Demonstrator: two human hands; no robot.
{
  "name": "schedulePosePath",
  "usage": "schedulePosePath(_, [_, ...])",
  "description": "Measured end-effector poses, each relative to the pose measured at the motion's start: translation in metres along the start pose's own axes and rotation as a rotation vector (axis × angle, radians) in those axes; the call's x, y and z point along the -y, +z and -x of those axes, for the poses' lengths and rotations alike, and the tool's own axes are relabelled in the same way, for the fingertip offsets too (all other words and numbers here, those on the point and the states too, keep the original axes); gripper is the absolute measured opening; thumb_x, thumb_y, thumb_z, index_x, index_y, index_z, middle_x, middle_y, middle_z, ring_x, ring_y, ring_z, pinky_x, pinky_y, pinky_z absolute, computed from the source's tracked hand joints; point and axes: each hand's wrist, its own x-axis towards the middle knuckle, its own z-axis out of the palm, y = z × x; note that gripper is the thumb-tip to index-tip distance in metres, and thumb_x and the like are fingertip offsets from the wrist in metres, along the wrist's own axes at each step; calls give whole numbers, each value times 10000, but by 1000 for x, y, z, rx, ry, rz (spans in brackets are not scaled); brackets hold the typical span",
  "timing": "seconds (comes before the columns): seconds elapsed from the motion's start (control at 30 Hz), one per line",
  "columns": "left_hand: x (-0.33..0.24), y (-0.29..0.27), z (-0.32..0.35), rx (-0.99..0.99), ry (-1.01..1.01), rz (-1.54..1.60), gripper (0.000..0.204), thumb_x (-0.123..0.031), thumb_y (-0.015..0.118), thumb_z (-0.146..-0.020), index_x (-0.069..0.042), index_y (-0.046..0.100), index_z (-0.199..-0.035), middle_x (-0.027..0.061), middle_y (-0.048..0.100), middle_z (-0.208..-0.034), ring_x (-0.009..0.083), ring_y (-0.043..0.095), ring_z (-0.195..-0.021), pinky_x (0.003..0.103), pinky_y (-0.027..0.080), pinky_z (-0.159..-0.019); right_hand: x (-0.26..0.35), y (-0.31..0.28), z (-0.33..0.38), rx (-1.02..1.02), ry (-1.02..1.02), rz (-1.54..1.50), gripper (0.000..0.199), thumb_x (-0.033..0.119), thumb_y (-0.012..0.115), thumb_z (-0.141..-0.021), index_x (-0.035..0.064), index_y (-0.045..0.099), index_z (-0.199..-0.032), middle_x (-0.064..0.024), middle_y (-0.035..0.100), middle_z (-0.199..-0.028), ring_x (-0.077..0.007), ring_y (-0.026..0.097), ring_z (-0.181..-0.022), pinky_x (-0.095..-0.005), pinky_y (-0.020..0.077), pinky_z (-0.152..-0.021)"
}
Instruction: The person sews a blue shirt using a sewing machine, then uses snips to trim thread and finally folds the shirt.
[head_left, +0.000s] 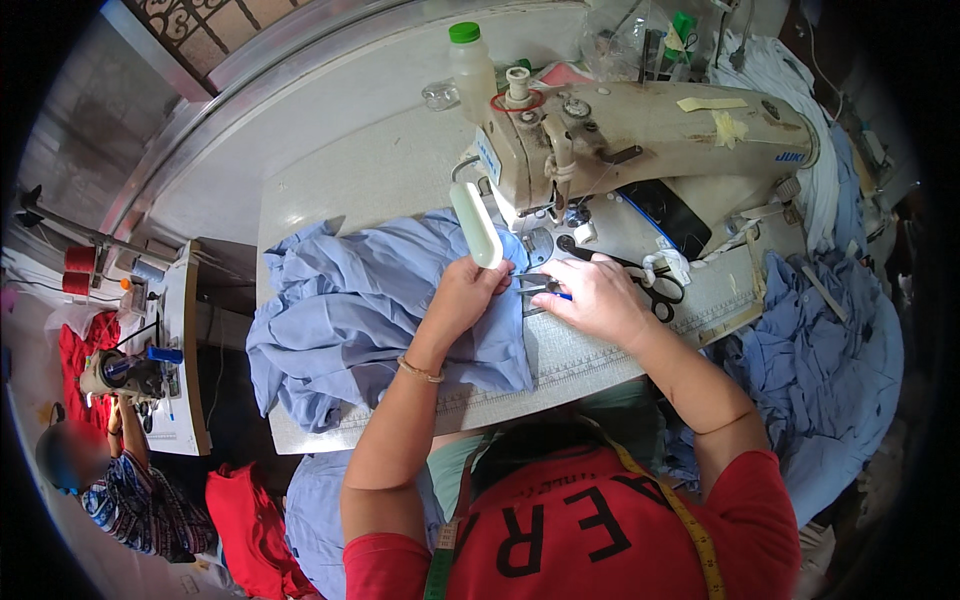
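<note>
A light blue cloth (pixel 370 290) lies bunched on the sewing table, its right edge beneath the machine's needle area. My left hand (pixel 462 300) pinches that edge between closed fingers, just below a white oval lamp (pixel 476 225). Opposite it, my right hand (pixel 608 300) grips small thread snips (pixel 533 286) with a bit of blue on them. Their blades point left at the cloth edge, close to my left fingertips; whether they touch it I cannot tell. Above both hands stands the beige sewing machine (pixel 680 125). Black-handled scissors (pixel 662 297) lie beside my right hand.
A green-capped bottle (pixel 473 75) stands behind the machine head. Under its arm lies a dark flat device (pixel 668 215). Blue garments (pixel 820 340) are heaped off the table's right side. At far left, a person (pixel 140 490) works at another sewing machine (pixel 120 372).
</note>
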Motion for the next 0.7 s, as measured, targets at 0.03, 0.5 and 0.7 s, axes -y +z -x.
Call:
schedulePosePath(0.03, [-1, 1, 1, 2, 5, -2, 236, -187, 547, -978, 20, 659, -997, 29, 655, -840, 85, 595, -772, 237, 499, -736, 0, 3, 1, -39, -39, 74, 335, 396, 650, -835, 84, 622, -950, -98, 650, -777, -288, 637, -744, -385, 462, -746])
schedulePosePath(0.5, [2, 2, 5, 2, 76, -93, 237, -199, 572, -964, 0, 663, -1055, -12, 621, -830, 68, 557, -776, 221, 471, -739, 5, 12, -3, -92, -133, 301, 223, 321, 630, -852, 102, 600, -820, -72, 633, -707, -235, 628, -685, -365, 450, -696])
schedulePosePath(0.7, [1, 2, 4, 8, 75, -114, 244, -205, 571, -965, 3, 663, -1056, -7, 631, -843, 67, 558, -784, 220, 468, -747, 3, 14, -2, -126, -144, 291, 220, 322, 632, -850, 107, 600, -820, -66, 633, -711, -233, 633, -688, -365, 453, -700])
